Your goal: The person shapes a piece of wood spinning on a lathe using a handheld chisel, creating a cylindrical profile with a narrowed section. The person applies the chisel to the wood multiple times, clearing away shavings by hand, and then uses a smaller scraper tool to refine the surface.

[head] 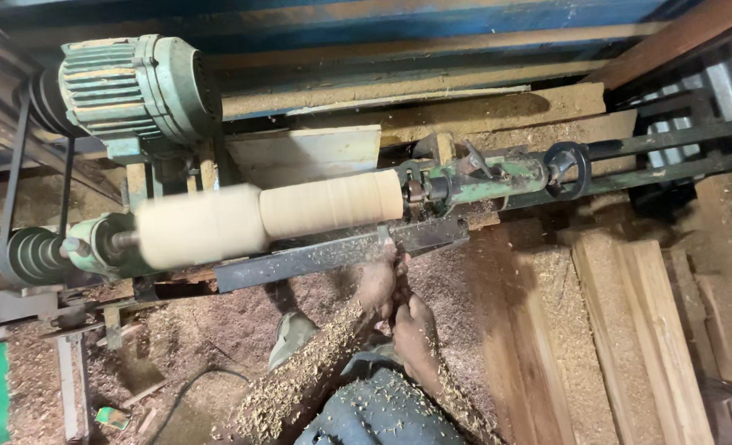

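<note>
A pale wooden cylinder (267, 214) is mounted on a lathe and looks blurred as if spinning; its left part is thicker than its right part. A dark metal tool rest (316, 257) runs along just below it. My left hand (380, 280) grips a turning chisel (394, 290) close to the rest, near the right end of the wood. My right hand (415, 334) holds the same tool's handle just behind. The chisel is mostly hidden by both hands. Wood shavings coat both forearms.
A green electric motor (139, 86) sits at upper left, with a belt running down to a pulley (32, 255). The green tailstock (485, 177) holds the wood's right end. Sawdust covers the floor. Wooden planks (646, 330) lie at right.
</note>
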